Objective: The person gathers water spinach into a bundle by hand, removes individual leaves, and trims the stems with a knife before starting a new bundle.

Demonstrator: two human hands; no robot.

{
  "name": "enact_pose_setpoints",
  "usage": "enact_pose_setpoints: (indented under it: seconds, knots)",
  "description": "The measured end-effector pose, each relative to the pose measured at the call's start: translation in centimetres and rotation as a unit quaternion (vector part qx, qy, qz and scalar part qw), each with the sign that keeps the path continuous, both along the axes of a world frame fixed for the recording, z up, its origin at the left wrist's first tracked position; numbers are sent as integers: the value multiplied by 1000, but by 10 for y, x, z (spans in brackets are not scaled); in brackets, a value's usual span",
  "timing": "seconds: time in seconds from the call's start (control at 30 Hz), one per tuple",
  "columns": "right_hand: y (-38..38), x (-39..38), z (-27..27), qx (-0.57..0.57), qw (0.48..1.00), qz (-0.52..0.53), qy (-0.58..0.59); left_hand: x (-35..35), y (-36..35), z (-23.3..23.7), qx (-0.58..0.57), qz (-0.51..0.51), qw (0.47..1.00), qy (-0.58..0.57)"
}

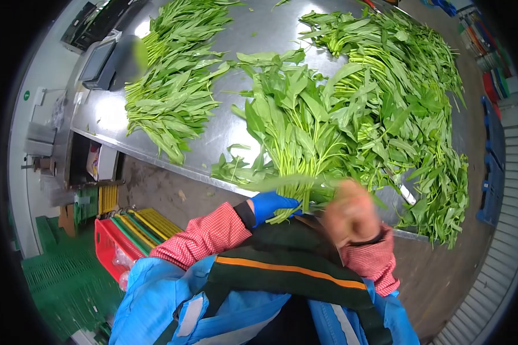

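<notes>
My left hand, in a blue glove, is closed around the stems of a bunch of water spinach at the table's near edge. The leaves fan out away from me, and the cut stem ends stick out below the glove. Just right of those stems is my right hand, smeared by motion, so its fingers cannot be made out. A blurred long green leaf runs across the bunch toward it. Beyond that hand, a white-handled tool lies partly under loose greens.
A large heap of water spinach covers the right of the metal table. Laid-out bunches line its left side. A dark-screened device stands at the left edge. Below are a red crate and green crates.
</notes>
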State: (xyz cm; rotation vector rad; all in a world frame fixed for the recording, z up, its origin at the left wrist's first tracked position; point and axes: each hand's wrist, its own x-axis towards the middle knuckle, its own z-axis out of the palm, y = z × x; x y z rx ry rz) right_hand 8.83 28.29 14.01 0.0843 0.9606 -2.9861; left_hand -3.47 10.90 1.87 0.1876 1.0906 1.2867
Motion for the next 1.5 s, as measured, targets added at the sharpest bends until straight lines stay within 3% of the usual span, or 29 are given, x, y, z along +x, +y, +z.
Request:
enact_pose_setpoints:
  seconds: [0.03, 0.1, 0.17, 0.2, 0.23, 0.27, 0.3, 0.43, 0.53, 0.6, 0.73, 0.8, 0.9, 0.93, 1.03, 1.07, 1.1, 1.2, 1.3, 1.33, 1.43, 1.5]
  knots:
    - [15, 4, -3, -30, 991, -121, 57, 2, -2, 1, 9, 19, 998, -64]
    - [52, 6, -5, -131, 948, -289, 3, -2, -5, -12, 26, -13, 996, -88]
    - [47, 4, -20, 71, 947, -261, -173, -3, -2, -7, 38, -15, 992, -122]
    - [42, 2, -32, 170, 920, -239, -259, -4, -3, -4, 54, -14, 990, -127]
    - [28, 0, -43, 330, 891, -171, -261, -3, -4, -3, 57, -8, 989, -138]
    - [13, 0, -64, 414, 867, -136, -243, -4, -4, -1, 59, -3, 987, -147]
    - [-5, -8, -79, 461, 852, -177, -174, -5, -4, 1, 62, 3, 986, -155]
    - [-26, -30, -62, 633, 736, -111, -214, -5, -11, 5, 7, 55, 972, -230]
    - [-26, -31, -68, 693, 689, -94, -188, -5, -14, -1, 5, 91, 950, -299]
    - [-25, -32, -76, 694, 687, -71, -204, -7, -15, -1, 59, 116, 923, -361]
    - [-24, -31, -91, 684, 696, -61, -212, -6, -19, -11, 72, 142, 918, -363]
    - [-24, -29, -92, 646, 725, -81, -222, -7, -19, -7, 75, 170, 909, -373]
    - [-25, -33, -85, 617, 748, -92, -227, -6, -13, 2, 8, 156, 941, -300]
    - [-28, -35, -82, 612, 752, -92, -227, -7, -14, -1, 12, 151, 932, -328]
    - [-39, -39, -78, 659, 720, -80, -201, -9, -14, -16, 53, 131, 899, -415]
    - [-46, -39, -74, 716, 674, -126, -127, -9, -16, -19, 84, 123, 882, -447]
    - [-55, -39, -70, 726, 673, -108, -97, -10, -20, -24, 115, 116, 863, -478]
    - [-74, -37, -65, 741, 668, -61, -39, -14, -28, -39, 40, 111, 918, -378]
    - [-60, -37, -75, 578, 807, -109, -47, -13, -29, -21, 41, 143, 921, -361]
    - [-53, -36, -69, 558, 814, -125, -108, -12, -26, -14, 34, 155, 919, -361]
    - [-30, -41, -74, 598, 759, -127, -222, -11, -17, 8, 2, 171, 924, -342]
    - [-26, -48, -80, 649, 720, -105, -222, -8, -17, 1, 14, 154, 930, -335]
